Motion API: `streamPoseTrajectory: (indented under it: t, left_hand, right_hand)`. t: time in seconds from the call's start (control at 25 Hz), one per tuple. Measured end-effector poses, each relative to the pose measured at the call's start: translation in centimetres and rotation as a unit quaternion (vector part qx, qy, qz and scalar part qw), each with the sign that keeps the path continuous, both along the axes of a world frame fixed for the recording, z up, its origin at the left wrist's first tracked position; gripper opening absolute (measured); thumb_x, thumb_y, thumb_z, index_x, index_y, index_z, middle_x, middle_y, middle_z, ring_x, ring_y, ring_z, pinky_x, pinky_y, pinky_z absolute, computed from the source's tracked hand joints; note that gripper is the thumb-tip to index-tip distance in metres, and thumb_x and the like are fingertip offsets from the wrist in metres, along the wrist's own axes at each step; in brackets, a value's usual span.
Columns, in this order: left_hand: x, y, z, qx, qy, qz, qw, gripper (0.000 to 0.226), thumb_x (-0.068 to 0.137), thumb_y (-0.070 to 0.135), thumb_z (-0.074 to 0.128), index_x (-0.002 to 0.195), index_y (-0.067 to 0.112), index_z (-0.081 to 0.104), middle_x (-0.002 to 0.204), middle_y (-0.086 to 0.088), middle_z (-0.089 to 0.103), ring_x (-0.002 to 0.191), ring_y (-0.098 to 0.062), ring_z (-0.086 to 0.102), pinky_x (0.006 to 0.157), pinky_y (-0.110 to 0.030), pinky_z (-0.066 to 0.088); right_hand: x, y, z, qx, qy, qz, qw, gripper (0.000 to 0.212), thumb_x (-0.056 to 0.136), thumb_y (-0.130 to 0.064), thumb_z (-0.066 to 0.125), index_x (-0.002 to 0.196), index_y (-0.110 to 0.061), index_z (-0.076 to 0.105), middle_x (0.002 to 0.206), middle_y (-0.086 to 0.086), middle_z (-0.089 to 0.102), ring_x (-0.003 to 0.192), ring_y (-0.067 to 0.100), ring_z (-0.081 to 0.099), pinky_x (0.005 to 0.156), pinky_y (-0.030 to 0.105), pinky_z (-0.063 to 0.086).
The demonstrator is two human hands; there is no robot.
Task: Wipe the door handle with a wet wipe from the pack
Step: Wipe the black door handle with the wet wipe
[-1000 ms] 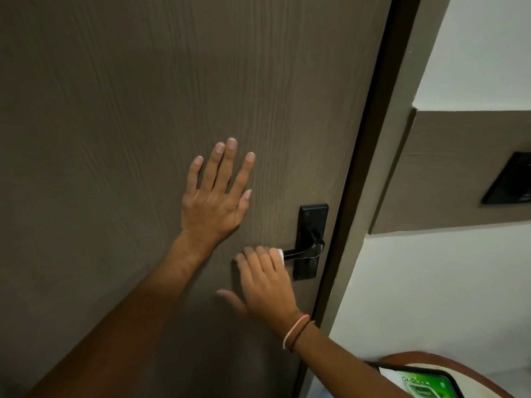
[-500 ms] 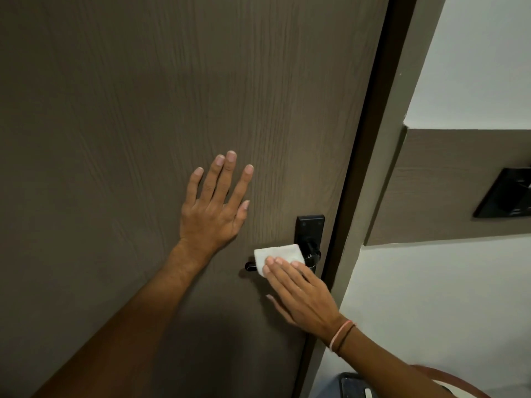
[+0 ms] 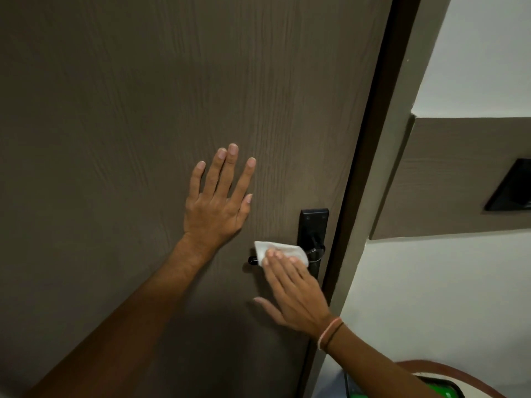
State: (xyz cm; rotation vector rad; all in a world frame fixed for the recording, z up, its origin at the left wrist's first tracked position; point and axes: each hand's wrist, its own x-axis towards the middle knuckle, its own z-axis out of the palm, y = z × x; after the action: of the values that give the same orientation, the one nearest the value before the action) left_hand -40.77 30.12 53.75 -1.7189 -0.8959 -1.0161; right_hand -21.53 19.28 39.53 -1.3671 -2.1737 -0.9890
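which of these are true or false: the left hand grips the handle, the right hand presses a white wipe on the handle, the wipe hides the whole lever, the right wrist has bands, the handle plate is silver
1. The left hand grips the handle. False: it lies flat and open on the door, up and to the left of the handle.
2. The right hand presses a white wipe on the handle. True.
3. The wipe hides the whole lever. False: the lever's dark tip shows to the left of the wipe.
4. The right wrist has bands. True.
5. The handle plate is silver. False: it is black.
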Motion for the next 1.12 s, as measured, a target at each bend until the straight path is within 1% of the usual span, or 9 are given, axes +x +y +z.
streamPoseTrajectory:
  t: [0.08, 0.24, 0.36, 0.44, 0.68, 0.8, 0.88, 1.0, 1.12]
  left_hand:
    - [-0.1, 0.1, 0.0, 0.008, 0.002, 0.005, 1.0, 0.068, 0.108, 0.041, 0.037, 0.166, 0.02, 0.01, 0.167, -0.018, 0.02, 0.162, -0.025, -0.01, 0.131, -0.047, -0.001]
    - [-0.1, 0.0, 0.2, 0.015, 0.006, 0.01, 1.0, 0.068, 0.108, 0.042, 0.036, 0.166, 0.019, 0.009, 0.167, -0.018, 0.021, 0.161, -0.024, -0.012, 0.131, -0.046, -0.003]
    - [-0.2, 0.0, 0.1, 0.012, 0.006, 0.009, 1.0, 0.067, 0.108, 0.042, 0.036, 0.166, 0.02, 0.011, 0.171, -0.015, 0.013, 0.161, -0.024, -0.011, 0.131, -0.046, -0.003]
    - [-0.1, 0.2, 0.0, 0.018, 0.004, 0.01, 1.0, 0.067, 0.108, 0.042, 0.036, 0.166, 0.019, 0.012, 0.173, -0.011, 0.002, 0.162, -0.024, -0.01, 0.132, -0.046, -0.003]
    - [0.0, 0.5, -0.2, 0.022, -0.002, 0.009, 1.0, 0.066, 0.108, 0.041, 0.035, 0.166, 0.019, 0.013, 0.174, -0.011, -0.007, 0.162, -0.025, -0.009, 0.132, -0.047, -0.002]
    - [0.1, 0.5, -0.2, 0.016, -0.005, 0.009, 1.0, 0.066, 0.108, 0.041, 0.033, 0.166, 0.019, 0.012, 0.173, -0.015, 0.01, 0.162, -0.024, -0.01, 0.132, -0.047, -0.003]
    - [0.1, 0.4, -0.1, 0.012, -0.006, 0.011, 1.0, 0.066, 0.108, 0.041, 0.033, 0.166, 0.019, 0.011, 0.169, -0.017, 0.016, 0.161, -0.024, -0.011, 0.132, -0.047, -0.003]
    - [0.0, 0.2, 0.0, 0.005, -0.005, 0.012, 1.0, 0.066, 0.108, 0.041, 0.033, 0.166, 0.02, 0.01, 0.168, -0.018, 0.016, 0.161, -0.023, -0.013, 0.131, -0.046, -0.005]
    - [0.1, 0.2, -0.1, 0.006, 0.0, 0.014, 1.0, 0.066, 0.108, 0.042, 0.033, 0.166, 0.02, 0.01, 0.168, -0.018, 0.016, 0.161, -0.023, -0.013, 0.131, -0.047, -0.004]
  right_hand:
    - [-2.9, 0.9, -0.4, 0.002, -0.007, 0.009, 1.0, 0.092, 0.098, -0.063, 0.043, 0.16, -0.005, 0.007, 0.165, 0.013, 0.001, 0.16, 0.027, 0.004, 0.129, 0.04, -0.015]
    - [-4.0, 1.3, -0.6, 0.048, 0.029, 0.021, 0.998, 0.092, 0.1, -0.058, 0.044, 0.162, -0.005, 0.0, 0.17, 0.013, 0.006, 0.16, 0.022, -0.011, 0.131, 0.037, -0.009]
    - [-0.9, 0.4, -0.5, 0.036, 0.028, 0.012, 0.999, 0.09, 0.099, -0.056, 0.049, 0.162, -0.008, 0.007, 0.168, 0.013, 0.004, 0.161, 0.026, 0.005, 0.131, 0.037, -0.007]
    - [2.2, -0.6, -0.8, 0.035, 0.076, -0.039, 0.996, 0.092, 0.096, -0.06, 0.053, 0.16, -0.008, 0.013, 0.166, 0.013, 0.004, 0.156, 0.03, 0.018, 0.132, 0.039, -0.005]
    - [4.3, -1.6, -0.3, -0.007, 0.215, -0.036, 0.976, 0.104, 0.092, -0.071, 0.05, 0.164, -0.015, 0.001, 0.175, 0.002, -0.003, 0.162, 0.025, 0.004, 0.132, 0.036, 0.002]
    - [3.6, -1.3, 0.9, -0.018, 0.284, 0.002, 0.959, 0.098, 0.089, -0.07, 0.054, 0.163, -0.02, 0.014, 0.172, -0.001, 0.015, 0.161, 0.014, 0.008, 0.131, 0.028, 0.006]
    - [3.3, -1.0, 1.6, -0.009, 0.298, 0.02, 0.954, 0.088, 0.088, -0.07, 0.056, 0.154, -0.016, 0.034, 0.16, 0.005, 0.035, 0.156, 0.014, 0.023, 0.13, 0.031, 0.017]
    - [2.5, -0.2, 2.4, 0.024, 0.246, 0.019, 0.969, 0.072, 0.088, -0.072, 0.051, 0.133, -0.015, 0.052, 0.137, 0.01, 0.059, 0.134, 0.025, 0.048, 0.122, 0.044, 0.033]
    - [1.3, 0.3, 2.9, 0.027, 0.191, -0.007, 0.981, 0.07, 0.089, -0.077, 0.04, 0.123, -0.017, 0.055, 0.116, 0.008, 0.072, 0.118, 0.024, 0.051, 0.114, 0.044, 0.032]
